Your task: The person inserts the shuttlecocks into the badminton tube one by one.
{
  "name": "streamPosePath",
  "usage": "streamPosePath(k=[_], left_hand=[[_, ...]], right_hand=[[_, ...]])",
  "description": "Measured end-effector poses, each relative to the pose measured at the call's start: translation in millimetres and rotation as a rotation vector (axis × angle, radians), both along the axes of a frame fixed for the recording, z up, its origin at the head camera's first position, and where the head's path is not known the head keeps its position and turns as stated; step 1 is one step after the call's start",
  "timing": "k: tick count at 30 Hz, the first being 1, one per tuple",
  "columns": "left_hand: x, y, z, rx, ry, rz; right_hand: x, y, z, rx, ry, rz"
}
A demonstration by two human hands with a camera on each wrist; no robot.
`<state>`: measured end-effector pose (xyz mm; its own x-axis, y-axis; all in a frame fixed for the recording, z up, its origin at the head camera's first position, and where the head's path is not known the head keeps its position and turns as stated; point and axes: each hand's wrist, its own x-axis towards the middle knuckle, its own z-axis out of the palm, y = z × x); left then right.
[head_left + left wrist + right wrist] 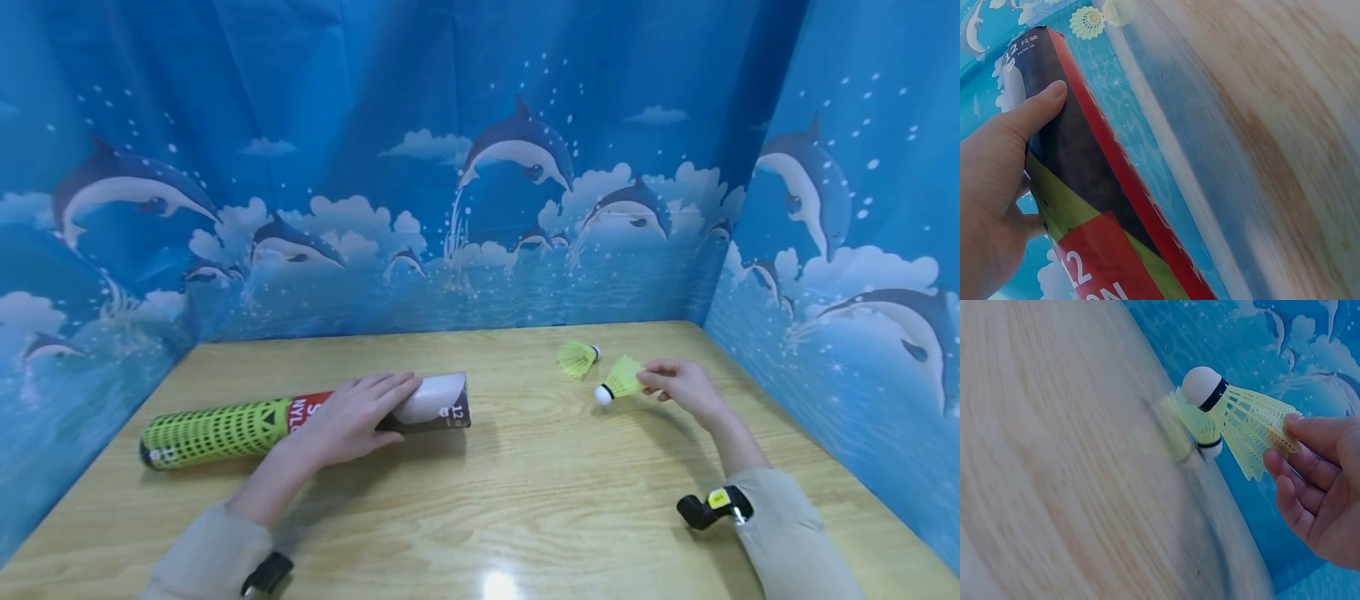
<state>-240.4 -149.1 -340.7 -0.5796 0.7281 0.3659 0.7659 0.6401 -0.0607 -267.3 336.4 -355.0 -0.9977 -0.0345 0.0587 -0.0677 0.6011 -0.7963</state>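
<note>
A green, red and black shuttlecock tube (217, 433) lies on its side at the left of the table. My left hand (360, 421) grips it near its dark end, marked 12; the left wrist view has the thumb (1044, 106) along the tube (1079, 156), with the other fingers partly hidden behind. On the right, my right hand (684, 388) pinches a yellow shuttlecock (1250, 428) by its skirt rim, its white cork toward the table's middle. Just beyond it a second yellow shuttlecock (576, 358) lies on the table, its cork to the right.
The wooden table (525, 492) reflects a bright light at its front. A blue dolphin-print curtain (360, 167) stands along the back edge, with more of it at the left and right sides. Each sleeve carries a small black camera (712, 507) at the wrist.
</note>
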Motion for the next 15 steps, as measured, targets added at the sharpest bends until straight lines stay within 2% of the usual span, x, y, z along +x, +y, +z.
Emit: streamPosePath(k=[8, 15], left_hand=[[0.4, 0.0, -0.1, 0.012, 0.004, -0.010], [0.6, -0.1, -0.3, 0.009, 0.010, -0.004]], right_hand=[[4.6, -22.8, 9.9, -0.075, 0.012, 0.013], [5.1, -44.5, 15.2, -0.070, 0.014, 0.059]])
